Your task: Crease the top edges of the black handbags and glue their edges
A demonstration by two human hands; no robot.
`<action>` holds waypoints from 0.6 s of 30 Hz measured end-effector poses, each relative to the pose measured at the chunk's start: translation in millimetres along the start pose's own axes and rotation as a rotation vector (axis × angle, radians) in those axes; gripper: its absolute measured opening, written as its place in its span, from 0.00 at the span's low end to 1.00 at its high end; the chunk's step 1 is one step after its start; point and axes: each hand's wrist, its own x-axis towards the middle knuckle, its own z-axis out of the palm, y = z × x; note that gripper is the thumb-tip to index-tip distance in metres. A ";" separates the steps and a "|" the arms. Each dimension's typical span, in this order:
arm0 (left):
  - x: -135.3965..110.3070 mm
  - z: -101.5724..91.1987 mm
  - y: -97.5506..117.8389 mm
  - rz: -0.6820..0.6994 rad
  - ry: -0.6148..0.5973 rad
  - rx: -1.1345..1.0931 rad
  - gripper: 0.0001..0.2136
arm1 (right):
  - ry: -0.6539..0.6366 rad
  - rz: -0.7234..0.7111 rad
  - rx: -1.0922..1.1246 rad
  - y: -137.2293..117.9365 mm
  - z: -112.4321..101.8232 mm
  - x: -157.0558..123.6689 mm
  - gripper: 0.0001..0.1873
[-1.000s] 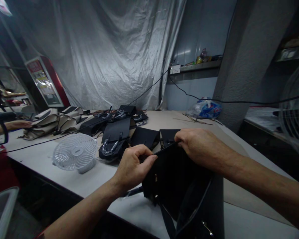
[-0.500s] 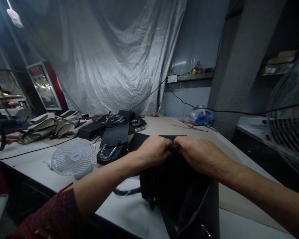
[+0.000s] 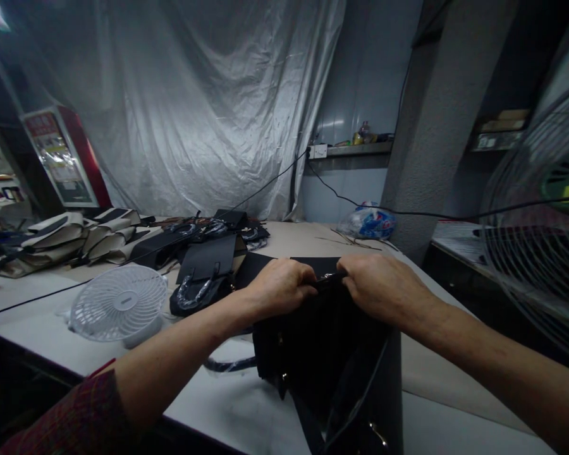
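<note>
A black handbag (image 3: 313, 354) stands on the table in front of me, its dark inside facing me. My left hand (image 3: 284, 285) pinches its top edge from the left. From the right, my right hand (image 3: 377, 284) grips the same edge, a short gap away. A small shiny metal piece (image 3: 327, 276) shows on the edge between the two hands. Plastic film lies along the bag's lower opening, near a metal clasp (image 3: 378, 435). A wrapped handle (image 3: 230, 364) sticks out at the bag's left side.
Left of my forearm stands a small white fan (image 3: 121, 303). Several black handbags (image 3: 203, 272) lie behind it, with beige-and-black bag pieces (image 3: 61, 237) farther left. A black cable (image 3: 284, 177) crosses the scene. At right are a large wire-guarded fan (image 3: 540, 215) and a blue plastic bag (image 3: 377, 222).
My hands have drawn slightly apart along the bag's edge, baring more of the metal piece between them. The view has turned a little to the right.
</note>
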 end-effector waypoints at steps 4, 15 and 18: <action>1.2 0.7 -3.3 -0.006 -0.006 -0.058 0.06 | -0.033 0.020 -0.005 -1.5 -1.8 1.9 0.08; 2.9 0.9 -10.5 -0.056 -0.006 -0.193 0.07 | 0.007 -0.074 0.171 4.6 3.1 -4.8 0.13; 2.6 0.6 -7.4 -0.043 -0.001 -0.154 0.06 | 0.025 -0.047 0.169 6.2 5.3 -3.9 0.14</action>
